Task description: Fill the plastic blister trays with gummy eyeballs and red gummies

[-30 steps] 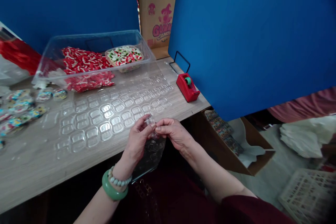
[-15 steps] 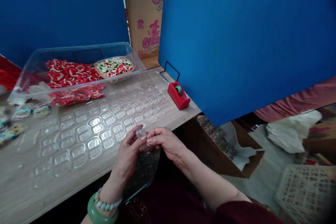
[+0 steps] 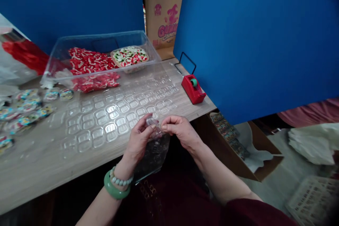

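Observation:
My left hand and my right hand meet just off the near edge of the wooden table. Both pinch the top of a stack of clear plastic blister trays that hangs down toward my lap. The fingertips of both hands are closed on its upper edge. A green bangle and a pale bead bracelet sit on my left wrist. A large clear blister sheet with many empty pockets lies flat on the table just beyond my hands.
A clear bin at the back holds red-and-white candies and a small dish of green-and-white ones. Colourful filled packs lie at the left. A red tape dispenser sits at the right edge. Blue partitions stand behind; a cardboard box is below right.
My hands stay pinched on the clear trays with only small finger shifts. The view swung left and down, then back.

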The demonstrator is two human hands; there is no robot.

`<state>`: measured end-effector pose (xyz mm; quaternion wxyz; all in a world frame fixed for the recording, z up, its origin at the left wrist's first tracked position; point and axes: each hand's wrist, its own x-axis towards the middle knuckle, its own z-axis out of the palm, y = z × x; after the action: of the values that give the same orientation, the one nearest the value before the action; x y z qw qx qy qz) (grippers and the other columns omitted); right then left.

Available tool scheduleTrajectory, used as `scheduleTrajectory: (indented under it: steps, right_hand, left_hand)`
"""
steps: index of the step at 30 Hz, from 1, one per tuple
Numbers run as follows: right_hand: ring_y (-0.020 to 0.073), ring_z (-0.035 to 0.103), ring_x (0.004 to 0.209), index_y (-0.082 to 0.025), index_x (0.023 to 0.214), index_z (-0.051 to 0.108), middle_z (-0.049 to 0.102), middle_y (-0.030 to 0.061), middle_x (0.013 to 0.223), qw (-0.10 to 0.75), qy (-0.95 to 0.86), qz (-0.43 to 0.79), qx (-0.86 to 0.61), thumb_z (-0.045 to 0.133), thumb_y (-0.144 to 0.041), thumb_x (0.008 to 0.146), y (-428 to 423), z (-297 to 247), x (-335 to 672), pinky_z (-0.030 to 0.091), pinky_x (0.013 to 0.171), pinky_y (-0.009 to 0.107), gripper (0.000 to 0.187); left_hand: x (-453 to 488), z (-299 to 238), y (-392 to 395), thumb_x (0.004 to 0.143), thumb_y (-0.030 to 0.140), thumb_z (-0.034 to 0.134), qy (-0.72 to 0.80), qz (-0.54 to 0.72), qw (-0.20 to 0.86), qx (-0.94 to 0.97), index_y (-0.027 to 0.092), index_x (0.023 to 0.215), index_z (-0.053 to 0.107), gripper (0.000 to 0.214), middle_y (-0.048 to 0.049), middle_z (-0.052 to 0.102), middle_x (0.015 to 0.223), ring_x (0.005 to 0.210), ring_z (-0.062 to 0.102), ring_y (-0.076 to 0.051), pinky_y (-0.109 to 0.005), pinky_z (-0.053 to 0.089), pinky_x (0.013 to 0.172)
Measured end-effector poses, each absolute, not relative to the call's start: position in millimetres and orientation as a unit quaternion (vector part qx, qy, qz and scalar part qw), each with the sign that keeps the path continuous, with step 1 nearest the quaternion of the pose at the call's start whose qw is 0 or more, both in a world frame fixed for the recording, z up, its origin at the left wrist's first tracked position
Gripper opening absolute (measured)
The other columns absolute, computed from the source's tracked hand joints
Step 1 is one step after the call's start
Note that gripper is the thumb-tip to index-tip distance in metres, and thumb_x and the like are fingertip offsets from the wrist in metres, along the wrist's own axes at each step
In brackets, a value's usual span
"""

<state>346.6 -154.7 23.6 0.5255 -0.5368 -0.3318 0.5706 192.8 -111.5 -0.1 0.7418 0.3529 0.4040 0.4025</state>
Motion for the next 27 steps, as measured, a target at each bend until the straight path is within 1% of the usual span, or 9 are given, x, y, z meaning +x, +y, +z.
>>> scheduleTrajectory:
  steps: [2,5,8,11,14,16,19,23,27]
  right_hand:
    - [0.011,0.047,0.06,-0.02,0.072,0.068,0.06,-0.0035,0.066,0.538,-0.367,0.488,-0.581,0.07,-0.026,0.072,-153.3,24.1,352.6,0.037,0.061,0.026,0.006]
    - [0.0169,0.059,0.076,-0.022,0.082,0.071,0.068,0.0001,0.08,0.519,-0.454,0.272,-0.672,0.065,-0.028,0.08,-145.0,20.8,374.5,0.043,0.074,0.03,0.008]
    - [0.0221,0.062,0.091,-0.021,0.096,0.073,0.072,0.007,0.096,0.407,-0.51,0.04,-0.756,0.054,-0.024,0.089,-128.3,10.9,404.4,0.042,0.083,0.033,0.02]
    - [0.0253,0.06,0.091,-0.016,0.103,0.072,0.07,0.013,0.092,0.249,-0.539,-0.089,-0.799,0.043,-0.02,0.096,-109.4,-4.7,426.0,0.039,0.082,0.036,0.031]
    - [0.0259,0.058,0.09,-0.014,0.104,0.071,0.068,0.0148,0.092,0.136,-0.606,-0.119,-0.775,0.038,-0.017,0.098,-97.0,-20.8,432.1,0.035,0.08,0.037,0.034]
    - [0.0252,0.057,0.092,-0.014,0.1,0.071,0.069,0.014,0.094,0.108,-0.643,-0.11,-0.75,0.039,-0.018,0.099,-94.2,-28.6,431.0,0.034,0.081,0.037,0.033]
    - [0.0239,0.057,0.095,-0.016,0.098,0.071,0.069,0.0116,0.097,0.129,-0.637,-0.078,-0.756,0.04,-0.021,0.1,-95.1,-33.8,429.9,0.035,0.083,0.035,0.031]
    - [0.023,0.056,0.102,-0.018,0.114,0.069,0.07,0.0105,0.11,0.173,-0.584,-0.033,-0.793,0.041,-0.016,0.097,-96.2,-34.0,435.4,0.037,0.086,0.033,0.033]
    - [0.0255,0.054,0.106,-0.021,0.115,0.07,0.066,0.0109,0.121,0.137,-0.559,-0.024,-0.817,0.044,-0.012,0.093,-93.4,-34.9,438.4,0.039,0.086,0.036,0.035]
  left_hand:
    - [190.4,1.1,-110.5,0.069,0.029,0.083,0.418,0.407,0.738,0.339,0.018,0.122,0.063,0.058,-0.0051,0.072,0.096,0.074,0.07,-0.019,-0.036,0.061,0.067]
    - [187.5,3.3,-109.8,0.068,0.03,0.084,0.436,0.404,0.736,0.324,0.018,0.123,0.061,0.06,-0.0053,0.071,0.098,0.068,0.07,-0.018,-0.037,0.061,0.065]
    - [186.9,2.8,-110.8,0.069,0.03,0.084,0.433,0.393,0.746,0.32,0.018,0.121,0.061,0.058,-0.005,0.071,0.096,0.068,0.071,-0.019,-0.036,0.061,0.064]
    - [187.6,-1.1,-113.3,0.069,0.029,0.084,0.424,0.382,0.757,0.319,0.017,0.12,0.062,0.057,-0.0056,0.072,0.095,0.068,0.071,-0.019,-0.035,0.06,0.062]
    - [187.3,-5.1,-115.0,0.07,0.029,0.084,0.421,0.376,0.76,0.322,0.017,0.121,0.062,0.057,-0.007,0.072,0.096,0.07,0.071,-0.02,-0.036,0.06,0.063]
    - [186.3,-6.6,-115.1,0.071,0.028,0.084,0.42,0.372,0.761,0.324,0.016,0.122,0.061,0.057,-0.0073,0.071,0.097,0.071,0.071,-0.02,-0.036,0.06,0.064]
    - [185.2,-7.3,-114.1,0.072,0.028,0.082,0.422,0.365,0.763,0.327,0.016,0.123,0.06,0.056,-0.0073,0.071,0.098,0.072,0.071,-0.02,-0.035,0.06,0.063]
    - [185.5,-7.3,-113.1,0.075,0.027,0.08,0.42,0.361,0.765,0.328,0.017,0.123,0.06,0.053,-0.0065,0.071,0.099,0.073,0.071,-0.02,-0.036,0.06,0.064]
    - [186.8,-6.0,-113.4,0.074,0.027,0.081,0.414,0.357,0.77,0.328,0.017,0.123,0.06,0.053,-0.0068,0.071,0.1,0.073,0.071,-0.02,-0.036,0.06,0.065]
